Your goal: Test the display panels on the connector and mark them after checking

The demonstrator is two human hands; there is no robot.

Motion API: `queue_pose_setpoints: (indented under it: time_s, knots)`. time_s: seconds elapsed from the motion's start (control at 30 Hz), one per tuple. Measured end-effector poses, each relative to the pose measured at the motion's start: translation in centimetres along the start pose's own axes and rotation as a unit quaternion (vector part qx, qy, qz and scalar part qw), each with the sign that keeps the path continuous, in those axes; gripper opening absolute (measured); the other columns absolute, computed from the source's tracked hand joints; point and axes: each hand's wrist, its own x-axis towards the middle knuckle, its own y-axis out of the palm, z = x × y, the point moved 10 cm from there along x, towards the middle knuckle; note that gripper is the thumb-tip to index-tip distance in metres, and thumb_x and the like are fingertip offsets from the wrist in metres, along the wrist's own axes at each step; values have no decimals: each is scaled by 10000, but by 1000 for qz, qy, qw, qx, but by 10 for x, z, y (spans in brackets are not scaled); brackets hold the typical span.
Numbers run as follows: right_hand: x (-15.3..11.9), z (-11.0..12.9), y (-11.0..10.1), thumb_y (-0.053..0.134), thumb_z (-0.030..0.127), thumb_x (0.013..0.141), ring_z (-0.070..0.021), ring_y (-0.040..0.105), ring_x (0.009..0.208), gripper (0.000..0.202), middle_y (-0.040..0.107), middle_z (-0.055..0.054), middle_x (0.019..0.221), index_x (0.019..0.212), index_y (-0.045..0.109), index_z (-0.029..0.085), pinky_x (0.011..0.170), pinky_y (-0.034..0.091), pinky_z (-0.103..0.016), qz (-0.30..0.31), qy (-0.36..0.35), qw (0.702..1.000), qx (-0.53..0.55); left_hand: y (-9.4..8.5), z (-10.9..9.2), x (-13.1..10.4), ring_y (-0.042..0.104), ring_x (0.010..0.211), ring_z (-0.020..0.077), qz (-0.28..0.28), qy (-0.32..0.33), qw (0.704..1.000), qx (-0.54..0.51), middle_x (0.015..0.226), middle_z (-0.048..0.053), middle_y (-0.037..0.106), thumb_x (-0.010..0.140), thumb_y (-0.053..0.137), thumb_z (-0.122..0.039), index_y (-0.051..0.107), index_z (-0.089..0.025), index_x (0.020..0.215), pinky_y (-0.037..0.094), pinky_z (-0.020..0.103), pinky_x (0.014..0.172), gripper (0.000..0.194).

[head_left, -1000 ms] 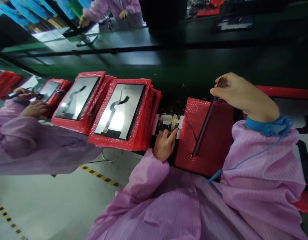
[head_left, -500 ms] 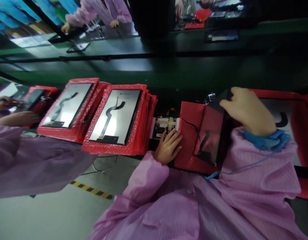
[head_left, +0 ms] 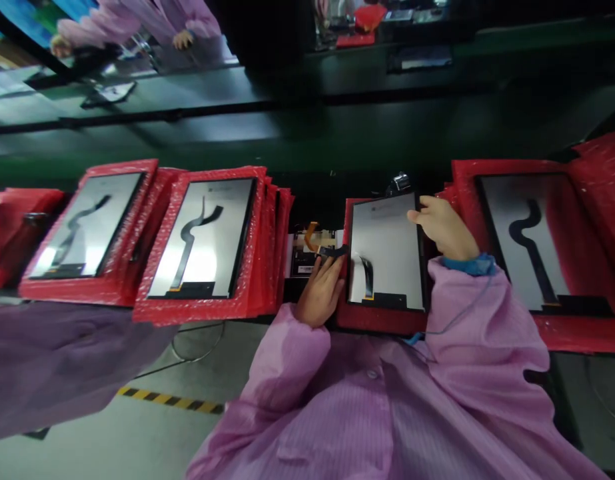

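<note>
My right hand point(head_left: 448, 228) grips the upper right edge of an LCD panel point(head_left: 387, 233), whose silvery back faces me. The panel lies slightly tilted over a red bubble-wrap sheet point(head_left: 382, 325). From its lower left a black ribbon cable point(head_left: 368, 277) curls up and over to the left. My left hand point(head_left: 321, 290) has its fingertips at the cable's free end, beside a small circuit board assembly point(head_left: 304, 259) with an orange flex strip point(head_left: 311, 237). The fingers are drawn together on the cable; my thumb is hidden.
Red-wrapped stacks topped with panels stand left point(head_left: 207, 233) and far left point(head_left: 90, 223); another panel point(head_left: 530, 240) lies at right. A shiny metal object point(head_left: 400, 182) sits behind my panel. A co-worker's sleeve point(head_left: 62, 360) is at lower left. A blue wrist strap point(head_left: 470, 265) trails a cord.
My right hand has brought the panel down and left from its raised, edge-up position onto the red sheet. My left fingers have drawn together at the ribbon cable's end. The view has shifted right.
</note>
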Motion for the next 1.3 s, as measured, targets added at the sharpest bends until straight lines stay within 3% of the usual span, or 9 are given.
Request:
queue_pose_setpoints:
  time_s: [0.1, 0.23, 0.33, 0.43, 0.5, 0.57, 0.7, 0.9, 1.3]
  knots:
    - [3, -23, 6, 637, 201, 821, -246, 641, 761, 160, 612, -53, 689, 702, 530, 212, 773, 522, -416, 2, 61, 992, -109, 0, -6, 0, 339, 1519, 286, -1, 24, 999, 22, 1544, 148, 498, 1056, 398, -303, 397, -194, 1538, 298, 572, 1222, 494]
    - [-11, 16, 11, 613, 220, 867, -358, 584, 1129, 90, 626, -196, 1101, 926, 635, 156, 990, 456, -552, -78, -59, 978, -186, -4, -12, 2, 381, 1482, 334, -8, 37, 998, 48, 1516, 158, 523, 1024, 495, -351, 523, -195, 1442, 343, 596, 1180, 447]
    - [-25, 52, 61, 554, 341, 949, -309, 578, 1139, 189, 648, -151, 1120, 960, 660, 184, 1064, 411, -527, 21, -190, 978, -87, -22, -18, 7, 585, 1239, 294, -41, 31, 998, 33, 1279, 138, 668, 1005, 528, -319, 664, -214, 1241, 489, 507, 1035, 292]
    - [-37, 70, 110, 503, 393, 976, -235, 605, 1053, 261, 672, -88, 1025, 854, 634, 204, 1056, 413, -459, 146, -245, 958, 25, -61, -21, 19, 626, 882, 218, -143, 24, 989, 25, 927, 75, 693, 983, 535, -238, 696, -219, 979, 521, 396, 823, 162]
    - [-39, 70, 124, 540, 374, 940, -219, 599, 1033, 223, 658, -79, 1011, 810, 596, 202, 1023, 428, -429, 171, -240, 953, 67, -86, -18, 30, 609, 858, 213, -220, 21, 975, 36, 896, 66, 686, 974, 524, -205, 674, -213, 966, 494, 393, 818, 151]
    - [-38, 67, 129, 577, 327, 885, -210, 593, 998, 164, 642, -74, 997, 780, 560, 203, 971, 447, -405, 178, -228, 953, 86, -97, -10, 45, 602, 935, 230, -245, 16, 968, 55, 977, 88, 695, 982, 492, -203, 668, -200, 1026, 471, 409, 856, 182]
    - [-37, 64, 129, 555, 248, 833, -189, 570, 912, 107, 615, -51, 919, 741, 514, 213, 871, 457, -363, 185, -223, 953, 85, -82, 14, 72, 573, 1007, 260, -167, 8, 983, 77, 1004, 83, 702, 986, 454, -266, 681, -219, 911, 403, 460, 914, 243]
    - [-40, 65, 135, 531, 192, 786, -200, 543, 896, 74, 616, -51, 897, 724, 499, 216, 865, 434, -376, 188, -229, 953, 59, -62, 28, 72, 570, 939, 247, -105, -1, 994, 27, 862, 50, 692, 934, 473, -292, 601, -223, 766, 348, 474, 937, 223]
    - [-43, 66, 141, 504, 199, 853, -212, 545, 902, 119, 626, -55, 898, 736, 508, 219, 895, 407, -390, 192, -243, 950, 31, -58, 20, 70, 580, 861, 228, -131, 36, 990, 24, 797, 31, 669, 923, 481, -259, 552, -219, 735, 341, 462, 919, 205]
